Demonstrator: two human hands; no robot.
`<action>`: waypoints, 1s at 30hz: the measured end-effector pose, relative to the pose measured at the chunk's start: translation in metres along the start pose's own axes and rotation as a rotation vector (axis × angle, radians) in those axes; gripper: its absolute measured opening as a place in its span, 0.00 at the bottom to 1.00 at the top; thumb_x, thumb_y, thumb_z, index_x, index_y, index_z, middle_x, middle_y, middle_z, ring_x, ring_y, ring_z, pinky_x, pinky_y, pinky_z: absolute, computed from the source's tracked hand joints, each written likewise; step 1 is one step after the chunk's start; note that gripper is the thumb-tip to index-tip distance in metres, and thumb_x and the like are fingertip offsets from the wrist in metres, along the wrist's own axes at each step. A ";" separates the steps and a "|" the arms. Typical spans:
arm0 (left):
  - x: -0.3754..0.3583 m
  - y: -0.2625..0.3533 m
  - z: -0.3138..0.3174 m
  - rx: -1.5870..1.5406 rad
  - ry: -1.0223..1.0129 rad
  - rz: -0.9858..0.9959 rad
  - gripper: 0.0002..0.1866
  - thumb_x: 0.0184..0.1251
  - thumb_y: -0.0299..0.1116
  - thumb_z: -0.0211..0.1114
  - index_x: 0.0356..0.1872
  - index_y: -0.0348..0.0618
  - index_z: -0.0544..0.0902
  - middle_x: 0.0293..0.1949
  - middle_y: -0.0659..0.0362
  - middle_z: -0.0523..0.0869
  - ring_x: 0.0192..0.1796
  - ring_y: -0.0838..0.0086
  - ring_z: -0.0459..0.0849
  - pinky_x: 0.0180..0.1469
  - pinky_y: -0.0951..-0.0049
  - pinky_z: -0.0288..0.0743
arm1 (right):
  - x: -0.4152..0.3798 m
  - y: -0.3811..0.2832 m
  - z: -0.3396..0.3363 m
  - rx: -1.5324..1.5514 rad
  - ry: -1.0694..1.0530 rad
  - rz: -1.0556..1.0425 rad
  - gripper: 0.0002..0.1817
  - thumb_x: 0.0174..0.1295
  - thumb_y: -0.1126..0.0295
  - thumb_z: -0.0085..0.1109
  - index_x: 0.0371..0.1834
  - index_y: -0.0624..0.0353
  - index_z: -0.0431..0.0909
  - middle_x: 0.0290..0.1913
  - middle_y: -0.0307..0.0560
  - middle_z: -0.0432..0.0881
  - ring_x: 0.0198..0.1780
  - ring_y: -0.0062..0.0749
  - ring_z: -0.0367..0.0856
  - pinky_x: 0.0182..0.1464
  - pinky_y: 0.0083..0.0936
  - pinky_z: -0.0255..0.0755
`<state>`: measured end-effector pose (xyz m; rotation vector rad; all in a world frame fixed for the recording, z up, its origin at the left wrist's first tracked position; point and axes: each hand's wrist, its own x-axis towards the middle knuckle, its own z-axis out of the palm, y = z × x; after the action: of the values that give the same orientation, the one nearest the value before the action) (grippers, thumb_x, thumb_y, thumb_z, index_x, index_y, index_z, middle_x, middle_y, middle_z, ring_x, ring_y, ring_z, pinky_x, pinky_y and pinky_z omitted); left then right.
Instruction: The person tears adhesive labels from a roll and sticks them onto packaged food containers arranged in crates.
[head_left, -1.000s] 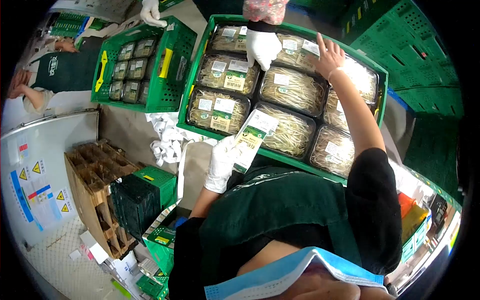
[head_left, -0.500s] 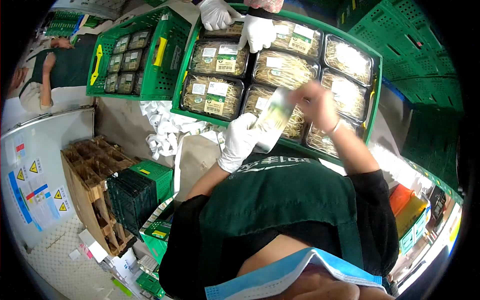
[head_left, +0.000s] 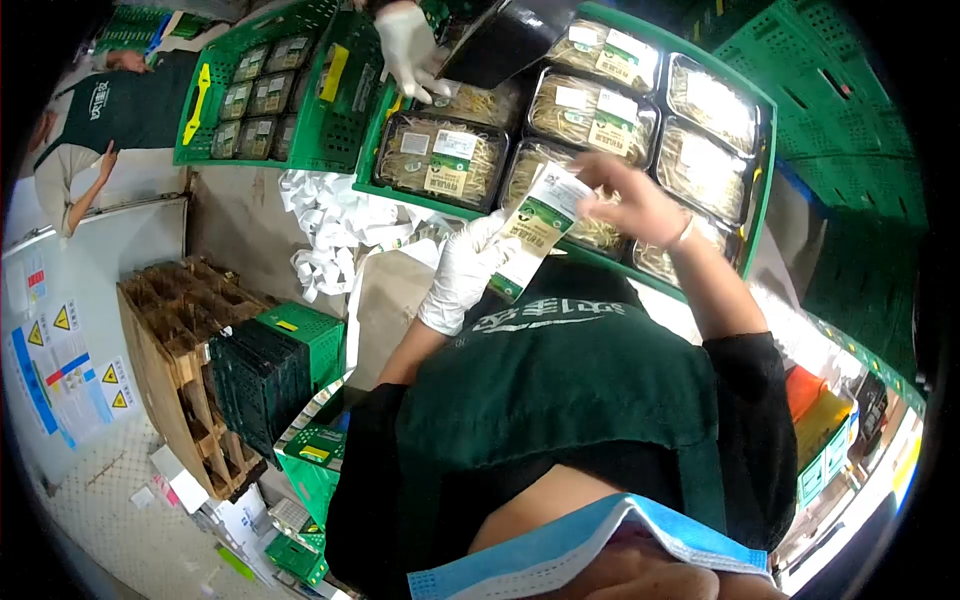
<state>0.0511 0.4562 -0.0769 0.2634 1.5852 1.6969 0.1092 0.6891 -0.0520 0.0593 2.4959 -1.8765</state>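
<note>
My gloved left hand (head_left: 462,275) is closed on the lower left side of a printed label strip (head_left: 538,235), green and white. At the strip's upper end is my bare right hand (head_left: 640,205), thumb and fingers bent around the label edge; motion blurs the fingertips. Just beyond both hands stands a green crate (head_left: 764,190) with several black trays of bean sprouts under clear film. A sprout tray (head_left: 440,172) at the near left bears a green and white label. Behind the label strip, another sprout tray (head_left: 524,182) is partly hidden.
A co-worker's gloved hand (head_left: 408,48) reaches in at the far left of the crate, beside a tilted black object (head_left: 505,40). Another green crate (head_left: 325,120) of packs stands left. White paper strips (head_left: 320,225) hang below it. Wooden pallets (head_left: 185,330) lie lower left.
The label strip has turned so its printed face shows more clearly. The co-worker's second gloved hand is out of sight, and the tilted black object has appeared over the crate's far side.
</note>
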 end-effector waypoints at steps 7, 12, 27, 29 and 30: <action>-0.010 0.015 -0.002 0.301 -0.059 0.208 0.08 0.54 0.27 0.61 0.33 0.33 0.76 0.28 0.60 0.79 0.31 0.80 0.74 0.34 0.80 0.69 | -0.036 -0.025 0.084 -0.182 0.218 -0.040 0.06 0.48 0.74 0.57 0.29 0.61 0.73 0.23 0.53 0.75 0.26 0.43 0.76 0.29 0.30 0.70; -0.039 -0.002 -0.022 0.277 -0.222 0.069 0.07 0.53 0.29 0.62 0.27 0.35 0.76 0.21 0.60 0.77 0.24 0.81 0.72 0.26 0.79 0.67 | -0.023 0.001 0.021 -0.461 0.497 0.105 0.08 0.47 0.72 0.60 0.30 0.59 0.74 0.28 0.51 0.78 0.29 0.40 0.78 0.30 0.26 0.72; -0.077 -0.020 -0.027 0.250 -0.151 -0.040 0.15 0.55 0.23 0.57 0.46 0.33 0.72 0.41 0.57 0.77 0.41 0.78 0.75 0.43 0.79 0.70 | -0.069 -0.020 0.071 -0.223 0.034 -0.039 0.19 0.50 0.66 0.57 0.44 0.61 0.69 0.34 0.55 0.76 0.37 0.45 0.75 0.38 0.33 0.69; -0.068 -0.021 -0.007 0.357 -0.147 -0.070 0.16 0.55 0.23 0.57 0.47 0.34 0.71 0.42 0.56 0.77 0.42 0.77 0.75 0.44 0.79 0.70 | -0.085 -0.026 0.069 -0.362 0.033 -0.098 0.12 0.50 0.71 0.56 0.37 0.63 0.71 0.28 0.54 0.76 0.32 0.45 0.76 0.33 0.30 0.70; -0.065 -0.019 0.007 0.468 -0.149 -0.104 0.17 0.55 0.23 0.58 0.48 0.35 0.71 0.44 0.55 0.76 0.43 0.76 0.75 0.45 0.78 0.69 | -0.093 -0.026 0.063 -0.334 0.029 -0.088 0.09 0.51 0.72 0.55 0.34 0.63 0.71 0.24 0.54 0.76 0.28 0.46 0.76 0.32 0.31 0.70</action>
<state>0.1070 0.4176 -0.0705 0.5180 1.8305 1.1818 0.2002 0.6192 -0.0408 -0.0297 2.8364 -1.4662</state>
